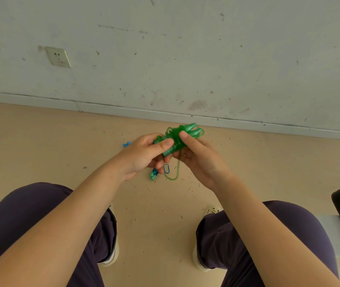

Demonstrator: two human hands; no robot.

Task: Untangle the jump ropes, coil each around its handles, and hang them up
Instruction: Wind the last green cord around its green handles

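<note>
Two green handles (185,134) point up-right toward wall (185,59).

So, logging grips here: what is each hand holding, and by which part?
Both hold the green jump rope: left hand grips its handles' lower end, right hand pinches the coiled cord.

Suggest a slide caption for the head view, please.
Both hands, left hand and right hand, coil the green jump rope around its handles.

Both hands (144,154) (198,154) around a green jump rope (177,137) coiled on its handles; blue rope (154,174) below
</note>
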